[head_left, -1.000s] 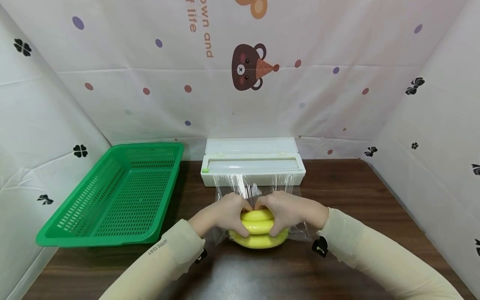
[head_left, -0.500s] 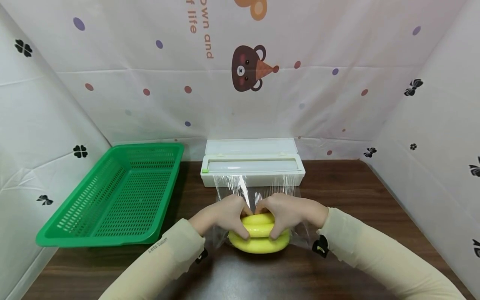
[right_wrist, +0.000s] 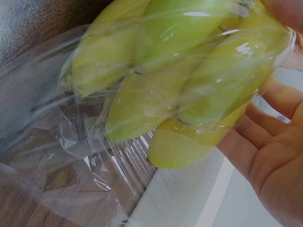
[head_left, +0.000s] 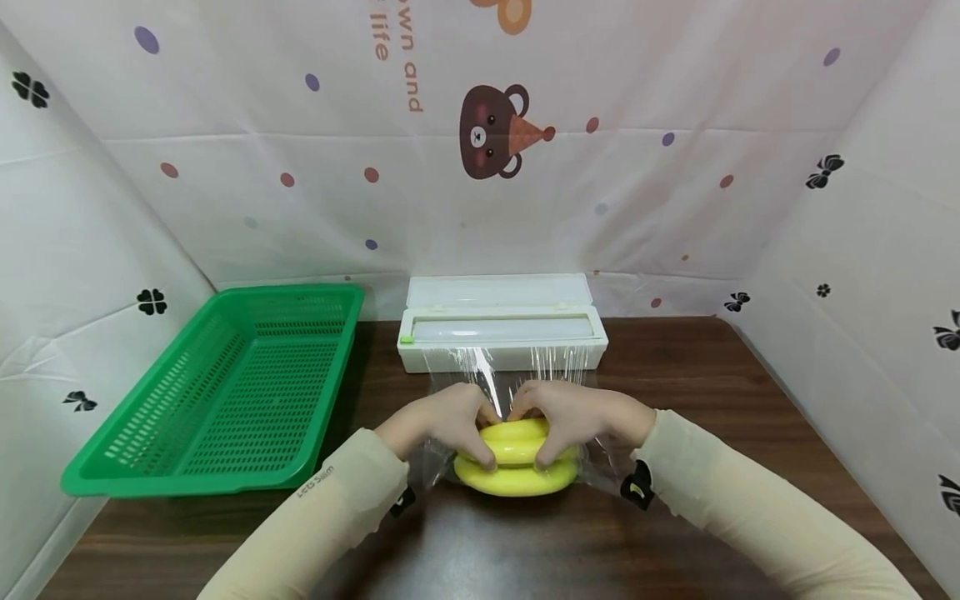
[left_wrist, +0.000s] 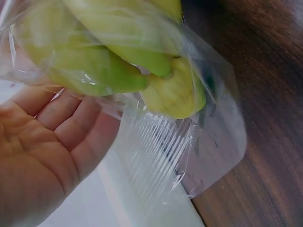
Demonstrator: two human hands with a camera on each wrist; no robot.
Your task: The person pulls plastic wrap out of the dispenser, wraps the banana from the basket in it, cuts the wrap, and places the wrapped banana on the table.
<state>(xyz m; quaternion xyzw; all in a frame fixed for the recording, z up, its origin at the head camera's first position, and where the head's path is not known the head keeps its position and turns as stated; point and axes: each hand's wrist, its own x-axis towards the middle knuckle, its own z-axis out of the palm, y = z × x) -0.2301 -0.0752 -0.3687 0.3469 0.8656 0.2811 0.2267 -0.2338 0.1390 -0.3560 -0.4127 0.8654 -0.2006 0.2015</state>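
Note:
A bunch of yellow bananas (head_left: 517, 482) lies on the dark wooden table, in front of a white cling film box. Clear cling film (head_left: 483, 372) runs from the box to the bunch; in the right wrist view, film (right_wrist: 71, 137) covers the bananas (right_wrist: 137, 104) and spreads loosely past their tips. My left hand (head_left: 456, 417) holds the bunch from the left, thumb on the near side and fingers (left_wrist: 80, 116) reaching behind. From the other side my right hand (head_left: 568, 417) grips it likewise, its fingers (right_wrist: 246, 137) behind the film-covered fruit. The two hands' fingertips nearly meet at the top.
Behind the hands stands the white cling film box (head_left: 502, 358), its lid (head_left: 498, 290) raised, with a small green piece (head_left: 407, 339) at the left end. A green plastic basket (head_left: 270, 400) sits at the left. Patterned white sheets (head_left: 637, 217) hang at the back and both sides.
The bananas have turned slightly under my hands, the front one dipping towards me and then rising a little. Both hands keep their hold, and the head view has shifted slightly.

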